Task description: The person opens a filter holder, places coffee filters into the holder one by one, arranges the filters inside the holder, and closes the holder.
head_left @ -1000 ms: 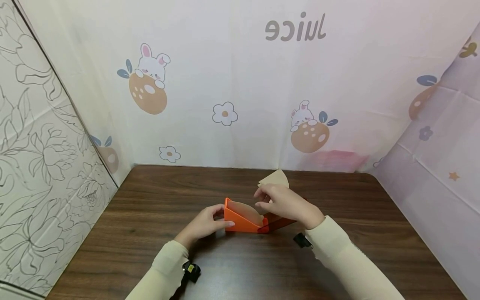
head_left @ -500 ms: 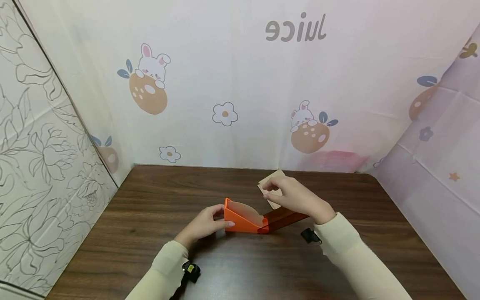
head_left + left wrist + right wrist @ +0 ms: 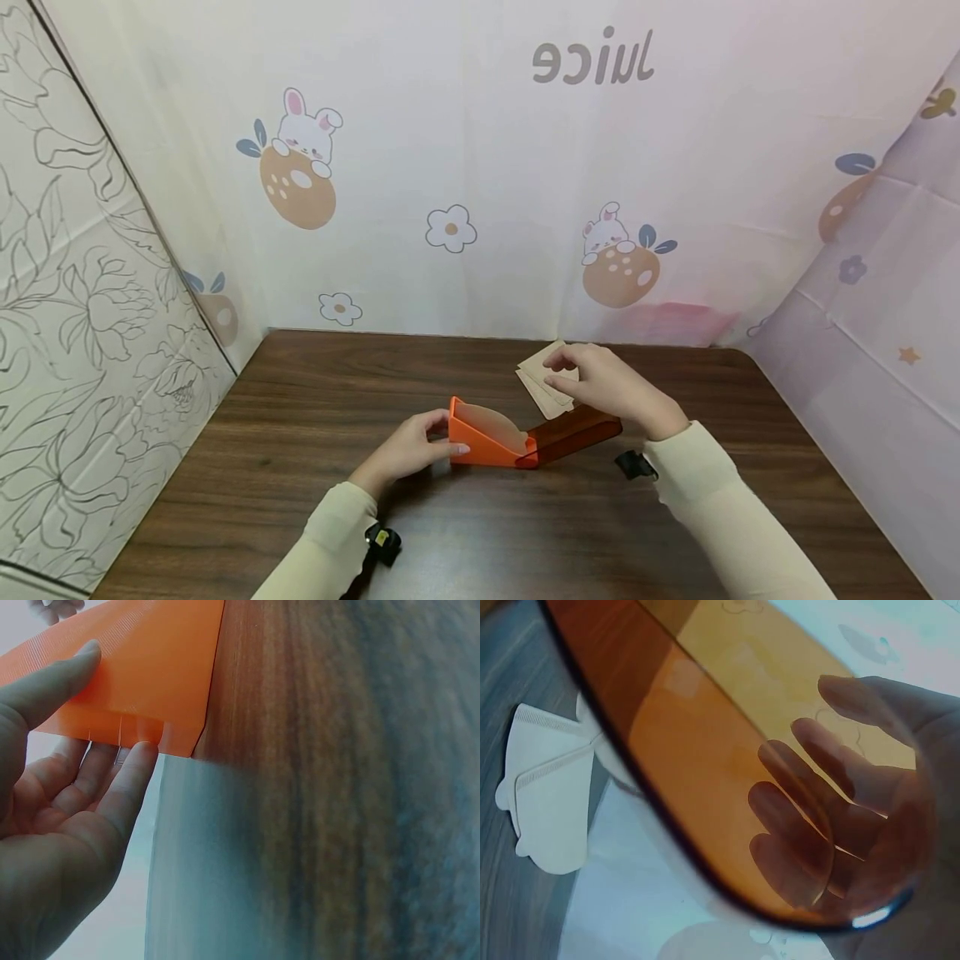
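An orange coffee filter holder stands on the table with a paper coffee filter inside. Its translucent brown lid is swung out to the right. My left hand grips the holder's left end; in the left wrist view the thumb lies on one orange face and the fingertips touch the adjoining face. Beyond the lid, my right hand holds nothing, its fingers loosely bent. Several loose paper filters lie fanned behind it, partly covered. In the right wrist view, the right fingers show through the lid.
The dark wooden table ends at a printed curtain at the back. A patterned panel borders the left side, and another curtain the right.
My right hand has moved right and slightly up, away from the holder, uncovering more of the brown lid and the loose filters. The left hand and holder have stayed put.
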Available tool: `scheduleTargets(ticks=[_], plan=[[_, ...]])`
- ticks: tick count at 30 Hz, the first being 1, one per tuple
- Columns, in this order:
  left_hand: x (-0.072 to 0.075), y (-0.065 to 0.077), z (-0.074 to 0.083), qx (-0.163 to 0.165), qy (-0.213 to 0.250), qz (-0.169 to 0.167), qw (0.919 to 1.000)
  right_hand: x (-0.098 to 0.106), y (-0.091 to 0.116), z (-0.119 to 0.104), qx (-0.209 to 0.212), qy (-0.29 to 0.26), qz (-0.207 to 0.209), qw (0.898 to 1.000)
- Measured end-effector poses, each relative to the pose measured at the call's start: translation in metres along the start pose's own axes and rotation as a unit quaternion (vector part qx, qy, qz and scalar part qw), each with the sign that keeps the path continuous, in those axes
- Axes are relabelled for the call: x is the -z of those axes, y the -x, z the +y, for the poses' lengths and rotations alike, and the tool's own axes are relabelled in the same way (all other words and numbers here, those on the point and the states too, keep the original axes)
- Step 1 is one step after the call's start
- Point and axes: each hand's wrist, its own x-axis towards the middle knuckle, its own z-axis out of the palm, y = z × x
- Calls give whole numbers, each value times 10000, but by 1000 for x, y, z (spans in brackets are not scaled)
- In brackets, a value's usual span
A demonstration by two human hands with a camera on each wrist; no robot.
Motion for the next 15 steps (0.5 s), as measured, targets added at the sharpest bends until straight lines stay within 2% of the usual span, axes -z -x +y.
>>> scheduleTargets(ticks=[8,15], plan=[[2,10,28,-63,113,-47,9999,6,3,13,-338,-147,28,9993],[3,11,31,-66,152,-75,9998,8,2,24,-454,-243,71,9986]])
